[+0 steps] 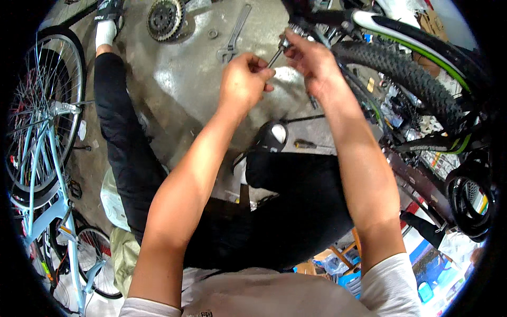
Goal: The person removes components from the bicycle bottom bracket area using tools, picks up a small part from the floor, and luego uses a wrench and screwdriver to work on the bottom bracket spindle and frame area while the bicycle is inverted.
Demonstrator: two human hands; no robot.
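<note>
The left hand (pixel 244 79) is clamped on a thin metal rod (pixel 274 58), and its curled fingers hide the rod's lower end from me. The right hand (pixel 317 61) is bent around the upper end, top centre of the frame; I cannot tell whether it grips the rod or the small metal parts there. Its fingers cover most of that spot, and the bicycle beyond is cut off by the frame's dark round edge.

The rod's bare stretch shows between the hands, its long axis slanting from lower left to upper right, the upper end pointing toward the bicycle's metalwork.

Just right of the right hand, a knobby tyre (pixel 396 66) runs down toward the right edge, under a black, white and green mudguard (pixel 417 39), crowding that side. On the floor (pixel 185 90) I have an adjustable wrench (pixel 238 31) and a small ring (pixel 212 33) at upper centre, with a chainring set (pixel 165 20) at upper left. A screwdriver (pixel 305 143) lies near centre, between the forearms. A light-blue bicycle (pixel 55 158) fills the left edge.
</note>
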